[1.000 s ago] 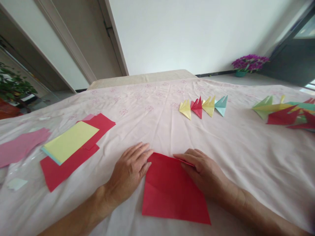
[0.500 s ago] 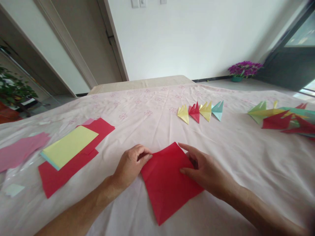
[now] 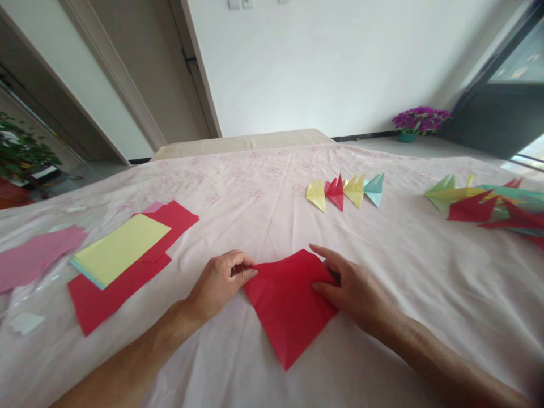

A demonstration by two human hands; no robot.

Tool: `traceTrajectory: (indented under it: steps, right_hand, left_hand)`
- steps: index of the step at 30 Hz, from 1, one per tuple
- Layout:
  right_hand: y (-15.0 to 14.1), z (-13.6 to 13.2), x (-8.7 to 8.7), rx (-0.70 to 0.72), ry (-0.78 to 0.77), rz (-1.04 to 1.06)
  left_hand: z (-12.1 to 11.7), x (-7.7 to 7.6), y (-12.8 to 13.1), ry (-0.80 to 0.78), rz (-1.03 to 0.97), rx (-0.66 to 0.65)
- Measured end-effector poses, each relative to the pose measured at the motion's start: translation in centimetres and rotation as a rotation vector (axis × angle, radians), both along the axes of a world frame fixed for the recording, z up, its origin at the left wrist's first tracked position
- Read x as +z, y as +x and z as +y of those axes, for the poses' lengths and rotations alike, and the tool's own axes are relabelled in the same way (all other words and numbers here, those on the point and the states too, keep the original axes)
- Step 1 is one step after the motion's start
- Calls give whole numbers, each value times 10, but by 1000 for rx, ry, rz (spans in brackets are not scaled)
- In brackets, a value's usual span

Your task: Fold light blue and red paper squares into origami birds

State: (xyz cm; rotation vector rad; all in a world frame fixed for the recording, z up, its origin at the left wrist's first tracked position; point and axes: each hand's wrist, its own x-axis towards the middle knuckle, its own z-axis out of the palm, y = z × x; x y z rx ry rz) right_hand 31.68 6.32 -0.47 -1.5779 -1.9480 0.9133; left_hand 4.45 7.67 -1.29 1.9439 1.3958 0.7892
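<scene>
A red paper square (image 3: 289, 306) lies on the pink flowered tablecloth (image 3: 263, 187), turned so one corner points toward me. My left hand (image 3: 221, 280) pinches the sheet's left corner between thumb and curled fingers. My right hand (image 3: 352, 289) holds the right corner, thumb on top of the paper and forefinger stretched along its upper edge. The sheet's far part is slightly raised off the cloth between my hands.
A stack of yellow and red paper sheets (image 3: 123, 249) lies to the left, pink sheets (image 3: 34, 255) beyond it. A row of small folded paper shapes (image 3: 344, 191) sits ahead, a pile of larger folded ones (image 3: 484, 204) at the right. A purple potted plant (image 3: 419, 120) stands on the floor.
The red sheet was flat and square-on a second ago. Both hands have turned it into a diamond and drawn it slightly toward me, fingers closing on its side corners.
</scene>
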Motion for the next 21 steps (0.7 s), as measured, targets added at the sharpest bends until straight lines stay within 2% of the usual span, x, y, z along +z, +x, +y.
traceTrajectory:
  steps: [3,9,15,18,21]
  right_hand:
    - [1,0,-2,-9,10,19]
    - [1,-3,-6,29,86,-1]
    - [0,-7,-4,313,459,-131]
    - [-1,-8,2,430,518,-250]
    - [-3,-10,8,483,545,-378]
  left_hand:
    - [-1,0,0,61,5,2]
    - [0,2,-1,157,77,-107]
    - [0,2,-8,497,268,-229]
    - [-3,3,-10,594,405,-268]
    - [-9,5,-9,645,508,-300]
